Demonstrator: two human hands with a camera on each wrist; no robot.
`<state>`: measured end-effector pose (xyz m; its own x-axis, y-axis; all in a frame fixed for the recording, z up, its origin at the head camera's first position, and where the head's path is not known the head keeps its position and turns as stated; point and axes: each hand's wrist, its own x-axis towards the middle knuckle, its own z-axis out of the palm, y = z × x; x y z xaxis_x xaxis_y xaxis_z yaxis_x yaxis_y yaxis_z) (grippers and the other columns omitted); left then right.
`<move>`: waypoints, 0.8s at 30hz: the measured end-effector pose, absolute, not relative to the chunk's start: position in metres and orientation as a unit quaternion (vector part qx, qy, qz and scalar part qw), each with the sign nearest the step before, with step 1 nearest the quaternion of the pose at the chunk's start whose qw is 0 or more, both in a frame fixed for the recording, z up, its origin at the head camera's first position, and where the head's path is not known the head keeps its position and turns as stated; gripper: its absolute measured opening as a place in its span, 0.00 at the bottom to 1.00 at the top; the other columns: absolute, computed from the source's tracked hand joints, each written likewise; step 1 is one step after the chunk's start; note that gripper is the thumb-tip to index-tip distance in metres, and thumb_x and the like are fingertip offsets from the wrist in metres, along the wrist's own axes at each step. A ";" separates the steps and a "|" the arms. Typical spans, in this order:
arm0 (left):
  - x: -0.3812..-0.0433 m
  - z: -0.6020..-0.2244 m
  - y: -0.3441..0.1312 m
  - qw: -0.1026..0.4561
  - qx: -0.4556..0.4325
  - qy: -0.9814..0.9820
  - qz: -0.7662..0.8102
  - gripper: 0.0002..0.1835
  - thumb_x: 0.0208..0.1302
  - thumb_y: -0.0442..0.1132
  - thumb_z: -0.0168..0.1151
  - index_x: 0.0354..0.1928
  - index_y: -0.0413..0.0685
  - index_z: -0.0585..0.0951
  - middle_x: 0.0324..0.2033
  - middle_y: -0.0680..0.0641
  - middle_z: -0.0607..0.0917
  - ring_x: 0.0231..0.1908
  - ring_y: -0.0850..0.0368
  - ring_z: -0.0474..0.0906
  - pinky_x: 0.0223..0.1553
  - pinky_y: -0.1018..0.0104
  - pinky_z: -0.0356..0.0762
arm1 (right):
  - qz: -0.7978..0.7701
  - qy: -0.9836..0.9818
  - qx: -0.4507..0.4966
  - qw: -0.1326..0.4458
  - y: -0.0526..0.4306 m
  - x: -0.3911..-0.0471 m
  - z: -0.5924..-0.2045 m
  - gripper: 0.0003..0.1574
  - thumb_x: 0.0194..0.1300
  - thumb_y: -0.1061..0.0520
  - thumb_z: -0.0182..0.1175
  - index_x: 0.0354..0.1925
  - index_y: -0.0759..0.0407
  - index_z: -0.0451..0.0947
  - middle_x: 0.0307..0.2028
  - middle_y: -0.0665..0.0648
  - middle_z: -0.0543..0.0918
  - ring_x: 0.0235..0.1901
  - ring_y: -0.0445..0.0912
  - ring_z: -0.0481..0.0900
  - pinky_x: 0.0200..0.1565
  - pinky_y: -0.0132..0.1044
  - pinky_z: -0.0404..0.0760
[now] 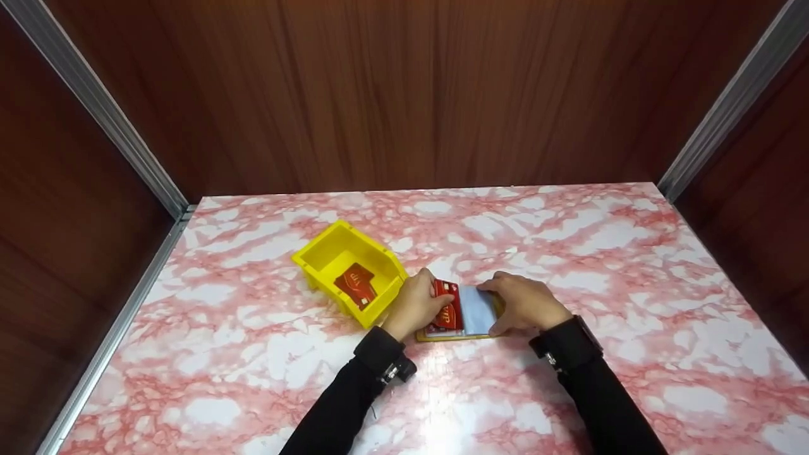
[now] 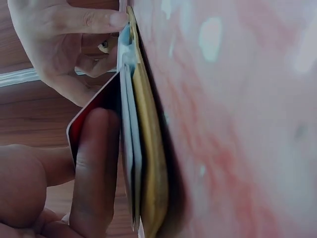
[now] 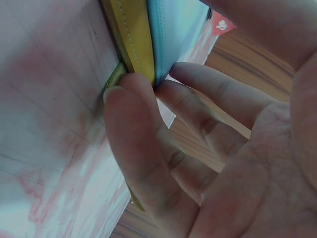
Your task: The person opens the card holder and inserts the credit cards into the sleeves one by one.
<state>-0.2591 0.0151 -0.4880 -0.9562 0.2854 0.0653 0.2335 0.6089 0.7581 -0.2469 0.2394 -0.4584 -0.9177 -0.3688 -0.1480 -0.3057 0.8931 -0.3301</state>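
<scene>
A red card with gold "VIP" lettering (image 1: pixel 450 308) is pinched between the thumb and fingers of my left hand (image 1: pixel 412 306). In the left wrist view this card (image 2: pixel 78 130) slants against the pages of an opened card holder. The card holder (image 1: pixel 479 311) has a yellow cover and clear bluish sleeves, and lies on the table. My right hand (image 1: pixel 526 303) grips its right side, with thumb and fingers at opposite edges. Up close, the right wrist view shows curled fingers at the stitched yellow cover (image 3: pixel 134 37) and the pale sleeve edge (image 3: pixel 161 42).
Just left of my left hand stands a yellow plastic bin (image 1: pixel 316 251) with more red VIP cards (image 1: pixel 357 285) inside. The table (image 1: pixel 600 385) has a pink and white marbled top. Brown wood-look panels (image 1: pixel 404 95) enclose its back and sides.
</scene>
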 end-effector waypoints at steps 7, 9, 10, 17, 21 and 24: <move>-0.261 -0.490 0.016 0.055 0.125 0.888 0.439 0.14 0.68 0.41 0.70 0.37 0.41 0.74 0.26 0.53 0.73 0.30 0.59 0.76 0.30 0.71 0.74 | -0.151 0.968 -0.177 0.096 0.240 -0.246 -0.458 0.53 0.38 0.52 0.86 0.65 0.56 0.80 0.51 0.57 0.84 0.45 0.51 0.81 0.46 0.55 0.81; -0.261 -0.490 0.015 0.061 0.122 0.886 0.444 0.15 0.68 0.41 0.70 0.36 0.41 0.74 0.25 0.53 0.72 0.29 0.60 0.75 0.29 0.72 0.73 | -0.150 0.968 -0.176 0.098 0.240 -0.246 -0.458 0.53 0.38 0.51 0.86 0.65 0.56 0.80 0.51 0.57 0.84 0.46 0.52 0.81 0.47 0.56 0.81; -0.261 -0.490 0.015 0.064 0.121 0.884 0.447 0.15 0.69 0.41 0.70 0.36 0.41 0.73 0.25 0.53 0.72 0.29 0.60 0.75 0.28 0.72 0.74 | -0.150 0.968 -0.177 0.098 0.240 -0.246 -0.458 0.53 0.38 0.51 0.86 0.65 0.56 0.80 0.51 0.57 0.84 0.46 0.52 0.81 0.48 0.56 0.81; -0.263 -0.494 0.014 0.102 0.110 0.854 0.498 0.16 0.70 0.39 0.69 0.36 0.40 0.70 0.27 0.50 0.73 0.20 0.61 0.77 0.20 0.70 0.80 | -0.154 0.967 -0.176 0.099 0.241 -0.246 -0.458 0.53 0.38 0.52 0.86 0.65 0.57 0.80 0.52 0.58 0.84 0.46 0.52 0.82 0.48 0.57 0.81; -0.262 -0.495 0.015 0.109 0.110 0.845 0.511 0.16 0.70 0.39 0.69 0.35 0.40 0.70 0.27 0.50 0.73 0.17 0.62 0.76 0.18 0.70 0.79 | -0.154 0.968 -0.174 0.098 0.241 -0.247 -0.459 0.52 0.38 0.52 0.86 0.65 0.56 0.80 0.52 0.57 0.84 0.45 0.52 0.81 0.48 0.56 0.81; -0.261 -0.495 0.016 0.108 0.109 0.850 0.503 0.16 0.69 0.40 0.69 0.35 0.41 0.70 0.25 0.51 0.73 0.16 0.63 0.76 0.17 0.71 0.78 | -0.153 0.968 -0.173 0.099 0.240 -0.247 -0.459 0.52 0.38 0.52 0.86 0.65 0.56 0.80 0.51 0.57 0.84 0.44 0.51 0.81 0.46 0.55 0.81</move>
